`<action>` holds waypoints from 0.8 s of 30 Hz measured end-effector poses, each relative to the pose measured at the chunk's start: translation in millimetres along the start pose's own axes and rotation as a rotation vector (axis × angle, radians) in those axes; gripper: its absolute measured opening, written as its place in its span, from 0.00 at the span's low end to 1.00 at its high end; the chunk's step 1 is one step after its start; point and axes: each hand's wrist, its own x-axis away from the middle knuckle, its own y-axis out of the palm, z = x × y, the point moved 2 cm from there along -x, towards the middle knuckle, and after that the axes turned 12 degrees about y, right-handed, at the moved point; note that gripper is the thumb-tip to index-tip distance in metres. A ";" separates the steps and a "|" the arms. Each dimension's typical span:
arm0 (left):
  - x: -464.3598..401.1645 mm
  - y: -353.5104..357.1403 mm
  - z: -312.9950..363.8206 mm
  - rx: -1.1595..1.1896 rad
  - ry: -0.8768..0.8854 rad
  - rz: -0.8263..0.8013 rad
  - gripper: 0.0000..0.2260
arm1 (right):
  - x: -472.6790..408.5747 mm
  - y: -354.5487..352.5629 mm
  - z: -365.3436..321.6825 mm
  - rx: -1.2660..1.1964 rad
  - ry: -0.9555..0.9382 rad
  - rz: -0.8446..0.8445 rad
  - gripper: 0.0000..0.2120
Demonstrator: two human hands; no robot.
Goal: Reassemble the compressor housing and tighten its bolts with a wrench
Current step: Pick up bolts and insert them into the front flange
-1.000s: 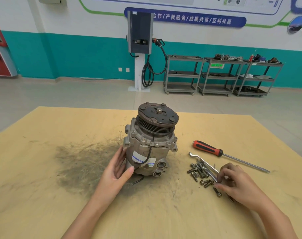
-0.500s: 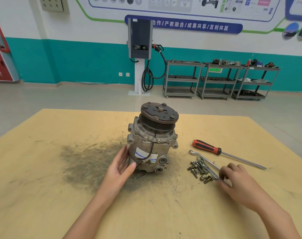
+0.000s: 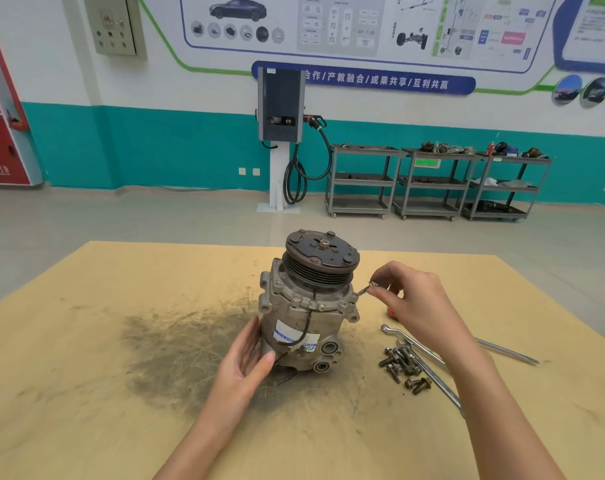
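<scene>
The grey compressor (image 3: 304, 306) stands upright in the middle of the wooden table (image 3: 86, 341), its dark pulley on top. My left hand (image 3: 247, 358) rests against its lower left side, thumb on the housing. My right hand (image 3: 412, 299) pinches a small bolt (image 3: 365, 289) at the right edge of the housing flange, just below the pulley. A pile of several loose bolts (image 3: 401, 365) lies to the right of the compressor. A long wrench (image 3: 418, 355) lies among them, partly hidden by my right forearm.
A red-handled screwdriver lies behind my right hand; only its shaft (image 3: 505, 351) and a bit of red show. A dark greasy smear (image 3: 176, 344) covers the table left of the compressor. Metal shelf carts (image 3: 432, 181) and a charging post (image 3: 280, 133) stand far back.
My right hand has left the bolt pile, risen and moved left to the housing flange with a bolt pinched in its fingers. My left hand stays on the compressor.
</scene>
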 end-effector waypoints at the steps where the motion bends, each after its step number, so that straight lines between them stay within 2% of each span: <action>1: 0.0 1.1 -0.5 0.008 0.012 0.009 0.31 | -1.5 2.2 0.6 0.011 -0.011 0.003 0.03; 9: -6.4 7.3 -4.5 0.071 0.070 0.049 0.26 | -9.4 13.2 1.3 0.028 -0.076 0.023 0.06; 15: -8.8 8.5 -6.6 0.088 0.087 0.057 0.25 | -13.2 12.7 2.8 -0.100 -0.047 -0.047 0.10; 20: -9.9 8.1 -7.0 0.090 0.101 0.054 0.24 | -13.9 18.2 2.4 -0.024 -0.062 -0.093 0.09; 24: -10.1 8.7 -6.2 0.086 0.106 0.051 0.26 | -11.6 23.7 7.6 -0.143 0.003 -0.088 0.06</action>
